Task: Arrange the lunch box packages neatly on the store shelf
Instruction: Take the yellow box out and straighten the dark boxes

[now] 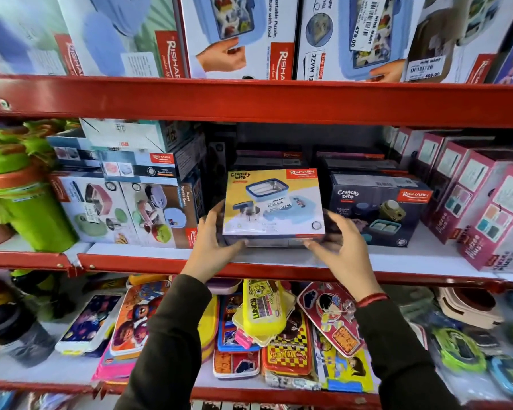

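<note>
A yellow and blue "Crunchy bite" lunch box package sits at the middle of the red shelf, its printed face tilted up toward me. My left hand grips its left lower corner, thumb under the front edge. My right hand is at its right lower corner with fingers spread and curled, touching or just off the box. A dark blue "Crunchy bite" package stands right beside it. More dark boxes are stacked behind.
Left of the gap stand stacked white Rishabh boxes and green containers. Pink boxes line the right. Large boxes fill the upper shelf. Loose cartoon lunch boxes crowd the lower shelf under my forearms.
</note>
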{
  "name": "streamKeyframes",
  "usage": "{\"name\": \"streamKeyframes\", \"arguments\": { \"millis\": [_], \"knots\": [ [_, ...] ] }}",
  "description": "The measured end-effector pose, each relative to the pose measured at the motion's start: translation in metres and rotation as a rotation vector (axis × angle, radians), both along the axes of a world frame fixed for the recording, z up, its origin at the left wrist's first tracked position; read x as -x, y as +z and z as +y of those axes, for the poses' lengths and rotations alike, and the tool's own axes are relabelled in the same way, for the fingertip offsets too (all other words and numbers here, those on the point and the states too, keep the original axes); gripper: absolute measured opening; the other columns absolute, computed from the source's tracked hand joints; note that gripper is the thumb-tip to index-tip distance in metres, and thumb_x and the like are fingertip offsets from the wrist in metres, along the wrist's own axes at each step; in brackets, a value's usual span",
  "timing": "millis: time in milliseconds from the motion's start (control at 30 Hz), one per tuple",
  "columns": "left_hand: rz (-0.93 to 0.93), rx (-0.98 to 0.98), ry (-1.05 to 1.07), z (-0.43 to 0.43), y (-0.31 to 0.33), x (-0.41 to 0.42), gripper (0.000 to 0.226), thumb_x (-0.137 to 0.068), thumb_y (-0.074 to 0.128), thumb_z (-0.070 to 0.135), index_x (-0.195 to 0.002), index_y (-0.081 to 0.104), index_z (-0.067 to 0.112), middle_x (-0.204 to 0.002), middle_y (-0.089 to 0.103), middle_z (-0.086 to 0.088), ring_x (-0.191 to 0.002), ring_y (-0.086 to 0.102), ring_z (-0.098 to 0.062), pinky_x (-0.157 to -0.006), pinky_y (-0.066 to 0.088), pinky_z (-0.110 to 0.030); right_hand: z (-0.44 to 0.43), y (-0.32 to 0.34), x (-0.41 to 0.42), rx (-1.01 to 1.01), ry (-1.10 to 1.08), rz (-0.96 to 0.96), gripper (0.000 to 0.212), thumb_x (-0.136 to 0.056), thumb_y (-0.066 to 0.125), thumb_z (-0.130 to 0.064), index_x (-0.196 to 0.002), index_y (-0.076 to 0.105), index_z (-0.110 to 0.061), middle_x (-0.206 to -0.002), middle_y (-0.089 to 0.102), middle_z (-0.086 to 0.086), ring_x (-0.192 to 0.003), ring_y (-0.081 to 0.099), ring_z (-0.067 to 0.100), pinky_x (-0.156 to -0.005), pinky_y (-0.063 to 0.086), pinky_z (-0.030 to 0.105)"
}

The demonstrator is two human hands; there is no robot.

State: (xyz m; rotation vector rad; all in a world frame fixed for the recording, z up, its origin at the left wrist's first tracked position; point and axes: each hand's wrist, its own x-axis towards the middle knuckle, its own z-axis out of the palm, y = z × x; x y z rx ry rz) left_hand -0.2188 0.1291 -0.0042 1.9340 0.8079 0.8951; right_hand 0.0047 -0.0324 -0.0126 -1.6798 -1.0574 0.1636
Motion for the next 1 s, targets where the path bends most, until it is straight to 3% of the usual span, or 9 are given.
{"name": "streamKeyframes", "arguments": {
  "millis": [167,267,367,533,667,767,833,933,1000],
  "knots": [
    [-0.073,-0.082,-0.053,-0.008,0.01,0.011,0.1,-0.08,0.087,0.024,-0.161,0.029,0.025,-0.142,0.04,0.004,-0.13,0.051,0.001,-0.115,0.04,-0.014,-0.01,0.021,0.002,-0.072,0.008,0.044,0.055,-0.084,0.079,-0.034,-0.135,0.06,-0.025,-0.122,0.073,-0.006,-0.107,0.069,0.006,-0.091,0.06,0.031],
    [-0.09,-0.139,-0.081,-0.011,0.015,0.015,0.101,-0.079,0.088,0.029,-0.161,0.028,0.027,-0.145,0.039,0.006,-0.13,0.045,0.017,-0.119,0.041,-0.022,-0.012,0.033,0.005,-0.127,-0.014,0.077,0.046,-0.085,0.078,-0.035,-0.127,0.067,-0.021,-0.113,0.076,-0.007,-0.097,0.072,0.0,-0.081,0.057,0.015],
    [-0.119,-0.186,-0.083,-0.013,0.017,0.015,0.097,-0.079,0.079,0.042,-0.161,0.027,0.032,-0.149,0.041,0.013,-0.144,0.043,-0.002,-0.124,0.039,-0.037,-0.01,0.039,0.01,-0.165,-0.033,0.11,0.039,-0.086,0.076,-0.036,-0.121,0.07,-0.018,-0.111,0.077,-0.006,-0.097,0.072,0.001,-0.084,0.058,0.018],
    [-0.22,-0.164,-0.005,-0.015,0.02,0.01,0.068,-0.092,0.076,0.017,-0.148,0.039,0.028,-0.144,0.056,0.01,-0.131,0.056,-0.001,-0.114,0.049,-0.04,-0.012,0.042,0.015,-0.187,-0.046,0.167,0.032,-0.088,0.071,-0.04,-0.115,0.07,-0.024,-0.11,0.075,-0.013,-0.094,0.07,-0.006,-0.084,0.058,0.016],
    [-0.288,-0.109,0.108,-0.014,0.022,0.001,0.051,-0.09,0.076,0.035,-0.132,0.048,0.025,-0.124,0.067,0.002,-0.118,0.067,-0.016,-0.104,0.056,-0.05,-0.007,0.034,0.013,-0.125,0.0,0.129,0.054,-0.085,0.078,-0.027,-0.135,0.061,-0.016,-0.124,0.067,-0.002,-0.102,0.07,0.009,-0.077,0.054,0.007],
    [-0.312,-0.052,0.152,-0.013,0.025,-0.008,0.044,-0.09,0.078,0.033,-0.126,0.054,0.021,-0.121,0.072,-0.001,-0.116,0.069,-0.015,-0.104,0.058,-0.043,0.007,0.024,0.01,-0.098,-0.07,0.053,0.06,-0.083,0.081,-0.02,-0.138,0.058,-0.012,-0.131,0.062,0.005,-0.108,0.065,0.019,-0.073,0.053,0.004],
    [-0.291,-0.067,0.202,-0.011,0.027,-0.016,0.044,-0.091,0.077,0.03,-0.128,0.058,0.018,-0.12,0.073,-0.001,-0.113,0.068,-0.013,-0.104,0.056,-0.035,0.016,0.021,0.009,-0.103,-0.117,0.035,0.06,-0.084,0.079,-0.022,-0.139,0.058,-0.011,-0.134,0.063,0.008,-0.113,0.065,0.023,-0.078,0.056,0.01],
    [-0.263,-0.062,0.245,-0.003,0.027,-0.025,0.044,-0.096,0.071,0.02,-0.137,0.057,0.014,-0.128,0.072,-0.008,-0.12,0.068,-0.02,-0.108,0.053,-0.035,0.028,0.019,0.008,-0.087,-0.164,0.021,0.059,-0.087,0.076,-0.024,-0.141,0.056,-0.009,-0.138,0.064,0.011,-0.119,0.065,0.026,-0.101,0.055,0.038],
    [-0.214,-0.038,0.231,0.002,0.026,-0.028,0.045,-0.101,0.062,0.016,-0.145,0.052,0.011,-0.135,0.069,-0.011,-0.125,0.065,-0.022,-0.107,0.049,-0.03,0.033,0.018,0.009,-0.055,-0.162,0.008,0.053,-0.092,0.069,-0.015,-0.143,0.054,-0.006,-0.14,0.063,0.013,-0.125,0.063,0.028,-0.104,0.05,0.034]
  ]
}}
